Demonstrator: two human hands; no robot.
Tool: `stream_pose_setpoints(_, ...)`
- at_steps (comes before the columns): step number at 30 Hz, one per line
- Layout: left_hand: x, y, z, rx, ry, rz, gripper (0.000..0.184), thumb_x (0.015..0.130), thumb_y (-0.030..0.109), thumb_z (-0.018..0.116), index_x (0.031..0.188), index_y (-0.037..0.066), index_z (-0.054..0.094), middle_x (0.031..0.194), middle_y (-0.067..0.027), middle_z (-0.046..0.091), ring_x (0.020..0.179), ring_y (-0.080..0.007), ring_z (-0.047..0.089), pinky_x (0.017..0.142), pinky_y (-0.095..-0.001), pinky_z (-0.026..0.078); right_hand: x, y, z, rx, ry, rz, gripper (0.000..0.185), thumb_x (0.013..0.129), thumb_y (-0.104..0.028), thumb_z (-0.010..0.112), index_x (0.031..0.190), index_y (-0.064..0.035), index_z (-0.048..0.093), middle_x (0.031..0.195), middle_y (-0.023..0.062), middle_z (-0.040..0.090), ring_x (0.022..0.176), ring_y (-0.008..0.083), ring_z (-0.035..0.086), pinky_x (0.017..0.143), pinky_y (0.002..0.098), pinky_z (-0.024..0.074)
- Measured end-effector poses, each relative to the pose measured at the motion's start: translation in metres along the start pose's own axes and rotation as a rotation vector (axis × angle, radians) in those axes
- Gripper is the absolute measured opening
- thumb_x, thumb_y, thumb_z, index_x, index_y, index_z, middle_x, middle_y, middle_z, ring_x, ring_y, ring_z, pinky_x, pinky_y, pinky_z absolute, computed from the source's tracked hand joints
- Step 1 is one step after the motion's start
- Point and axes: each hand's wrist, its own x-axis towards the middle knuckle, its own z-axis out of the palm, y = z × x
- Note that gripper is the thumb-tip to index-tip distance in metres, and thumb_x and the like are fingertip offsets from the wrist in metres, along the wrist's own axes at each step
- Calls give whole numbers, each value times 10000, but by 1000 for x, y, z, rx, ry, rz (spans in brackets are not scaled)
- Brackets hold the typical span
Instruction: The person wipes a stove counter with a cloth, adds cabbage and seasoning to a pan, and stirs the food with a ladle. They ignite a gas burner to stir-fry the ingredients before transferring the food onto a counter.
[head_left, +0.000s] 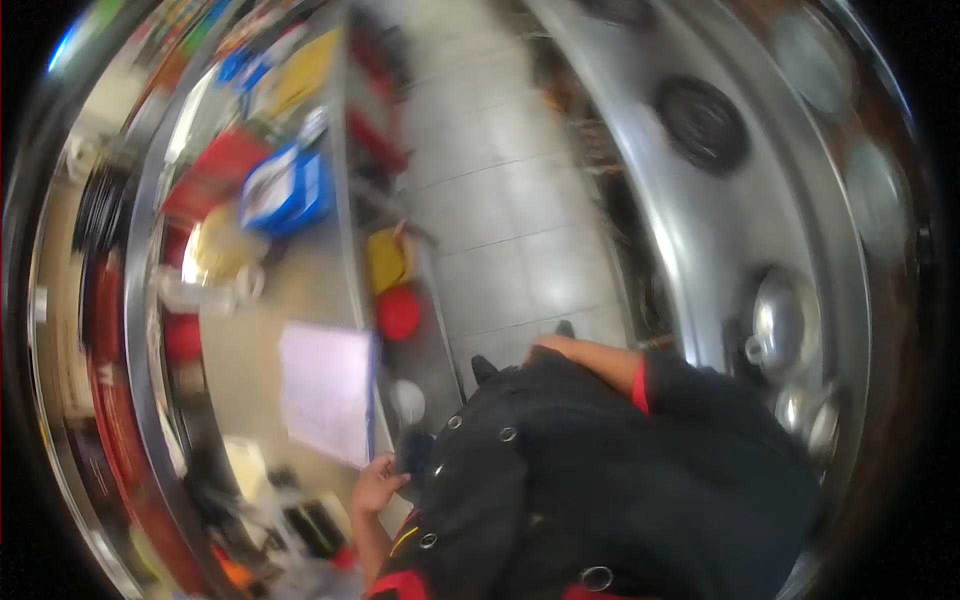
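My left hand (pixel 378 484) is low on the left, beside the steel counter's edge and just below a white sheet or board (pixel 328 392) with a blue edge. Its fingers are bent together near a dark object at the counter's edge; what they hold, if anything, is too blurred to tell. My right hand (pixel 553 345) rests low in front of my black jacket (pixel 640 440), mostly hidden by the jacket, and its fingers cannot be made out.
A tiled aisle (pixel 510 230) runs ahead. On the left counter stand a blue-and-white package (pixel 287 190) and a red box (pixel 215 172). Below are a yellow item (pixel 388 260) and a red one (pixel 399 313). The right stove counter (pixel 690 250) holds a dark round burner (pixel 702 124) and a shiny metal lid (pixel 785 322).
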Motion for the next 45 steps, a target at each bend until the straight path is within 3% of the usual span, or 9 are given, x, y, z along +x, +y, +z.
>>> stream_pose_setpoints(6, 104, 215, 76, 570, 110, 673, 237, 808, 38, 657, 1018, 11, 549, 917, -42, 585, 880, -120, 549, 783, -277, 453, -110, 11, -41, 384, 576, 186, 229, 821, -264, 618, 893, -59, 691, 929, 174, 676, 881, 296, 643, 784, 379, 482)
stream_pose_setpoints(16, 224, 465, 324, 532, -262, 1025, 466, 833, 191, 692, 1192, -59, 529, 1145, -207, 598, 1055, -233, 576, 902, -328, 447, -215, 39, 40, 694, 1230, 174, 241, 832, -271, 612, 921, -62, 692, 853, 154, 679, 816, 266, 642, 775, 378, 479)
stream_pose_setpoints(22, 316, 483, 510, 1272, -278, 1431, 866, 815, 555, 579, 1415, -18, 332, 1440, -305, 291, 1325, -453, 296, 1093, -478, 269, -248, 10, 102, 1053, 1465, 427, 237, 906, -232, 543, 923, -34, 672, 937, 117, 673, 899, 205, 621, 839, 337, 463)
stream_pose_setpoints(25, 335, 467, 584, 1598, -243, 1296, 940, 864, 589, 461, 1480, -15, 89, 1527, -277, 64, 1431, -391, 28, 1156, -465, 40, -237, 15, 135, 1099, 1446, 722, 270, 891, -259, 554, 945, -19, 664, 950, 156, 663, 900, 241, 621, 830, 364, 462)
stream_pose_setpoints(27, 339, 472, 624, 1516, -317, 1451, 903, 868, 569, 464, 1473, -18, 141, 1522, -274, 103, 1430, -392, 50, 1152, -479, 51, -214, 14, 167, 883, 1594, 637, 372, 922, -229, 455, 1181, 7, 581, 1160, 242, 603, 1066, 355, 585, 927, 423, 440)
stream_pose_setpoints(32, 365, 529, 735, 1454, -450, 1867, 772, 904, 481, 456, 1484, 52, 182, 1524, -235, 167, 1428, -357, 125, 1150, -464, 117, -110, -3, 214, 1045, 1729, 746, 377, 866, -235, 512, 1153, -6, 595, 1174, 223, 589, 1101, 375, 548, 954, 423, 425)
stream_pose_setpoints(35, 364, 603, 799, 1571, -163, 1630, 737, 925, 497, 384, 1490, 73, 173, 1517, -234, 186, 1416, -355, 170, 1147, -443, 141, -46, -20, 251, 672, 1958, 645, 371, 845, -258, 536, 1125, -29, 619, 1154, 205, 597, 1091, 374, 547, 967, 439, 415)
stream_pose_setpoints(41, 374, 650, 855, 1540, 76, 1287, 782, 931, 514, 354, 1492, 30, 106, 1531, -251, 119, 1418, -415, 91, 1148, -451, 100, -76, -71, 197, 1310, 1602, 949, 366, 842, -276, 536, 1104, -37, 626, 1134, 192, 606, 1069, 366, 558, 944, 443, 428)
stream_pose_setpoints(45, 360, 600, 859, 1510, -317, 1752, 739, 909, 487, 432, 1463, 35, 245, 1520, -202, 216, 1412, -363, 179, 1142, -451, 152, -86, -61, 181, 1315, 1624, 964, 362, 839, -287, 536, 1089, -43, 630, 1120, 184, 612, 1054, 360, 565, 929, 445, 436)
